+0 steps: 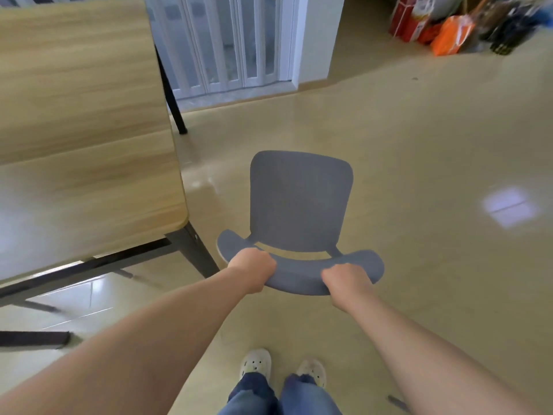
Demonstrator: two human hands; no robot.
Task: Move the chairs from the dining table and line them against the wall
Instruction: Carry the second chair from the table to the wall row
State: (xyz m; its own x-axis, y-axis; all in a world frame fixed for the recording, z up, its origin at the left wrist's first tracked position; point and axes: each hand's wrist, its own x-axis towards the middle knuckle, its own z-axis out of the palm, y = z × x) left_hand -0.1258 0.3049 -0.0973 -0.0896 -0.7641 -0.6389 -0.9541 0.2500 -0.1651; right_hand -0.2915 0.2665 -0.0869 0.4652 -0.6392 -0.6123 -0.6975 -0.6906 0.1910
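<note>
A grey-blue chair stands on the tan floor in front of me, seen from above and behind, its seat pointing away. My left hand grips the left part of its curved backrest top. My right hand grips the right part of the same backrest. The chair sits apart from the wooden dining table, to the right of the table's near corner. The chair's legs are hidden under the seat.
The table's black legs reach the floor at left. White folding doors and a wall corner lie ahead. Bags and boxes are piled at the far right. Open floor spreads to the right.
</note>
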